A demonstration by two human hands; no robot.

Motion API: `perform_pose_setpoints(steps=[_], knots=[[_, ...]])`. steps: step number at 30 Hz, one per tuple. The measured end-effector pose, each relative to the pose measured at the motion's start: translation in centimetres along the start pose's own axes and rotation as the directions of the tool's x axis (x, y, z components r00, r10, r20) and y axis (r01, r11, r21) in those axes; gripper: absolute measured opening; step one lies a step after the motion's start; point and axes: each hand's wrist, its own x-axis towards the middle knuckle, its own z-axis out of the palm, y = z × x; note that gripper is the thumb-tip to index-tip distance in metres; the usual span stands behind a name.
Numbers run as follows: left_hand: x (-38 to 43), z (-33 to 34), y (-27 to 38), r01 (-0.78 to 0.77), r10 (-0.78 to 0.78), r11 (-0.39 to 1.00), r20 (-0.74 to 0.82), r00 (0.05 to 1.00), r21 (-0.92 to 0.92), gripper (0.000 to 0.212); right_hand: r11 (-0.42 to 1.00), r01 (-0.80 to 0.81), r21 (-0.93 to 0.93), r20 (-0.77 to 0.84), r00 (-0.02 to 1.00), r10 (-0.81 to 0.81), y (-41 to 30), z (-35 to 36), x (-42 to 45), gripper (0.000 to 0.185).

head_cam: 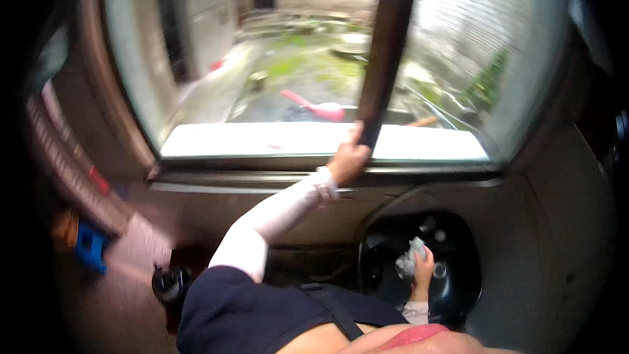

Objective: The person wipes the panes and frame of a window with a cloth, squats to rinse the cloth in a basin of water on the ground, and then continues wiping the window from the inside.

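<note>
My left hand (348, 158) is on the lower end of a dark upright window stile (385, 59), its fingers appearing to grip the edge. Down to the right, my right hand (423, 269) clutches a crumpled pale grey cloth or wad (407, 261). That hand is over a glossy black basin-like thing (459, 287). A small round ring (440, 269), possibly a drain, shows beside my fingers. Below my left hand runs the dark bottom rail (255, 175) of the window, with a bright white sill (250, 139) beyond it.
Outside lies a mossy yard, where a pink long-handled ladle (328, 111) rests past the sill. To the left are a blue plastic object (90, 247), perhaps a stool, and a shiny black object (171, 283) near my elbow. Motion blurs much of the view.
</note>
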Motion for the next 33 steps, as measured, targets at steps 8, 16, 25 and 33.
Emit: perform_pose_setpoints(steps=[8,16,25,33], knots=[[0.8,-3.4,-1.6,-0.114,0.113,0.989,0.012,0.994,0.097,0.052,0.989,0.056,0.136,0.025,0.998,-0.059,-0.3,1.8,-0.1,0.038],[-0.5,-17.2,-0.8,-0.143,0.703,0.609,-0.449,0.551,0.780,0.067,0.999,-0.012,0.040,-0.013,1.000,0.012,2.1,-2.5,-1.6,0.037],[-4.0,-47.8,-9.1,0.483,0.721,0.468,-0.635,0.277,0.741,0.057,0.679,0.269,-0.683,0.135,0.960,-0.244,-5.0,-4.2,-1.9,0.029],[-2.1,-55.0,-16.8,0.590,0.462,0.528,-0.789,0.405,0.611,0.040,0.560,0.385,-0.734,0.187,0.907,-0.378,0.4,-0.9,0.9,0.034]])
